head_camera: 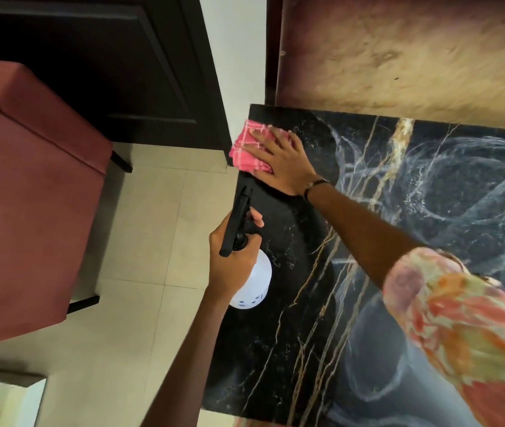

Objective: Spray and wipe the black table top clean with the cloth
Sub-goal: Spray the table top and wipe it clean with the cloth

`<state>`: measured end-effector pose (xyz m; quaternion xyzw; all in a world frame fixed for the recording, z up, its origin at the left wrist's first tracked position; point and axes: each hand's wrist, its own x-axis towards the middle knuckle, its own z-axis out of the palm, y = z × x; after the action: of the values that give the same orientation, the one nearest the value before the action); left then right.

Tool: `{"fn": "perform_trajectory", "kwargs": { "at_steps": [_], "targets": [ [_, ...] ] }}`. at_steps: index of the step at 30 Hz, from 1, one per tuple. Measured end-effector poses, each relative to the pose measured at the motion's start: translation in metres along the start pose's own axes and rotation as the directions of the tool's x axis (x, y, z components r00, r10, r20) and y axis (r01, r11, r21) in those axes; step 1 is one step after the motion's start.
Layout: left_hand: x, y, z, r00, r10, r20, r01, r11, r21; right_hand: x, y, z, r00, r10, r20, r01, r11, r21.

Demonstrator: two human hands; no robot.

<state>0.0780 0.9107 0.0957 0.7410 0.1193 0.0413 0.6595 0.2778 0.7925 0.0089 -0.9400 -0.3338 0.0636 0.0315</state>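
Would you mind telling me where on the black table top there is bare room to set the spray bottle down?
The table top is bare from the spray bottle to the near edge, and right of the right forearm. The far left corner is crowded: right hand flat on the pink cloth.

cloth [246, 147]: part under right hand [282, 163] | table top [291, 349]: cut off right, bottom | chair [29, 192]: cut off left

One cloth [246, 146], one spray bottle [252, 282], one table top [429, 241], one chair [29, 180], two hands.
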Motion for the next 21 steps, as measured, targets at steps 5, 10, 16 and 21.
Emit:
{"fn": "perform_trajectory", "kwargs": {
  "at_steps": [5,10,16,21],
  "targets": [
    [0.0,0.004,0.0,1.0,-0.02,-0.014,0.02,1.0,0.019,-0.08,0.056,-0.001,0.998,0.066,-0.014,-0.066,0.997,-0.035],
    [0.0,0.004,0.003,0.998,-0.062,-0.008,0.062,0.996,0.06,-0.058,0.1,-0.012,0.961,0.277,0.0,-0.277,0.961,0.025],
    [0.004,0.006,0.02,0.997,-0.081,0.005,0.08,0.992,0.098,-0.007,0.073,-0.009,0.955,0.297,-0.009,-0.295,0.95,0.1],
    [0.013,0.014,0.036,0.991,-0.12,0.055,0.113,0.987,0.116,-0.083,0.087,-0.003,1.0,-0.018,0.001,0.018,1.0,-0.008]
  ]
}}
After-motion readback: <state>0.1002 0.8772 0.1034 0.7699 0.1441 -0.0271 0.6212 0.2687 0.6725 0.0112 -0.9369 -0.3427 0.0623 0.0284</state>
